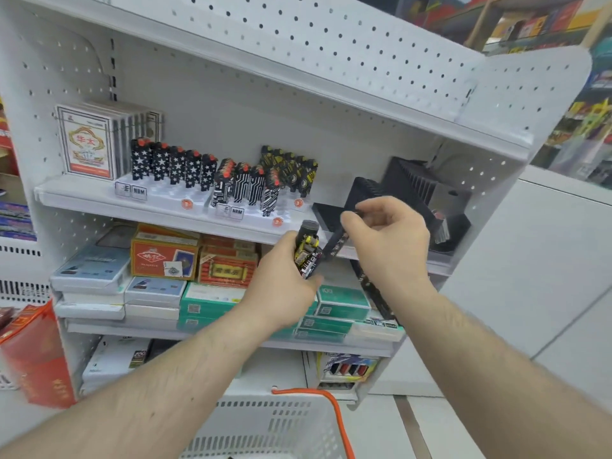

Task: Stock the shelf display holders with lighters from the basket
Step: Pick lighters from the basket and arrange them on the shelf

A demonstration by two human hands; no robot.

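A: Item 1, left hand point(284, 286): grips a bunch of lighters point(308, 255), qty unclear, tops up, long axes near upright w/ slight lean to the right

B: Item 2, right hand point(385, 233)?

A: Pinches one dark lighter point(336, 243) by its top end; long axis slants down-left, lower end touching or just beside the bunch. Looks like it's being drawn off the bunch, judging by pose only

B: Destination?

A: Display holders point(251, 220), white, on the shelf point(165, 210), up and left of both hands; front row has bare slots. Left hand nearer them, but right has the single. Lighter must go upright before seating

B: Basket point(281, 422)?

A: White, orange handle, below hands, contents not visible
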